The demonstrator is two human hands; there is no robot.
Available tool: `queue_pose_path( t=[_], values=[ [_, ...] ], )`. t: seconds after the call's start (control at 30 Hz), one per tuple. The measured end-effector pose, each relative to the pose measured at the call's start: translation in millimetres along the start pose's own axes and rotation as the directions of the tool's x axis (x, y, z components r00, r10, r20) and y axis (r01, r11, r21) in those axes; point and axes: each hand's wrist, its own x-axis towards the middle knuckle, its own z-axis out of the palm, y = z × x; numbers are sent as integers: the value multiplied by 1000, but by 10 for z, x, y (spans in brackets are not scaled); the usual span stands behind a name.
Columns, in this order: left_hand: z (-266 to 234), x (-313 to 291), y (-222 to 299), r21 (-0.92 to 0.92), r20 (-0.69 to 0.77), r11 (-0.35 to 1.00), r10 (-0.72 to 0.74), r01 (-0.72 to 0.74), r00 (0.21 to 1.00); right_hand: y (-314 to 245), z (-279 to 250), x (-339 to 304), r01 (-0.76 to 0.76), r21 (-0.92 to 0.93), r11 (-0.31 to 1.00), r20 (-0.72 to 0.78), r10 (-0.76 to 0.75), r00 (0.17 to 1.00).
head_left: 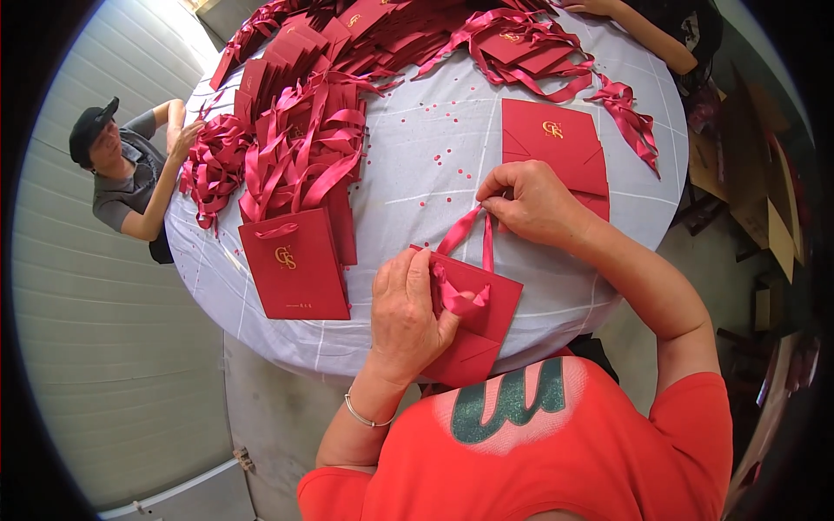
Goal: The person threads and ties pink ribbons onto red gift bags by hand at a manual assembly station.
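Observation:
Close to my body at the near table edge lies a red paper gift bag (491, 326), flat and turned at an angle. My left hand (408, 300) grips its left side, thumb on the front and fingers along the edge. Above the bag's top edge, my right hand (534, 204) pinches a pink ribbon (486, 243) that runs up from the bag in two strands. Another stretch of pink ribbon (462, 301) loops across the bag's face beside my left thumb. Just beyond my right hand lie flat red bags (547, 130) without ribbon showing, partly covered by that hand.
A leaning row of ribboned red bags (295, 265) stands left of my hands. More bags (347, 39) pile up at the far side. A loose ribbon bundle (627, 117) lies at right. One person (130, 165) works at far left; another's arm (651, 35) reaches in at far right.

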Motion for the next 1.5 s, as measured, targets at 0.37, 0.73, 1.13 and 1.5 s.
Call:
queue_pose_path(
  t=[0.37,0.73,1.13,1.5],
  values=[
    [62,-7,-11,-44,-47,997,-58,56,997,-29,17,62,25,-168,986,-2,-25,1000],
    [41,-7,15,3,-5,1000,0,0,1000,50,-155,321,11,-146,989,-57,-20,998],
    [-32,-93,121,46,50,999,2,-5,999,28,-359,177,-218,343,914,81,203,976],
    [-266,-45,569,-146,68,989,-26,36,997,-1076,-257,-376,-46,675,736,156,-82,984]
  ],
)
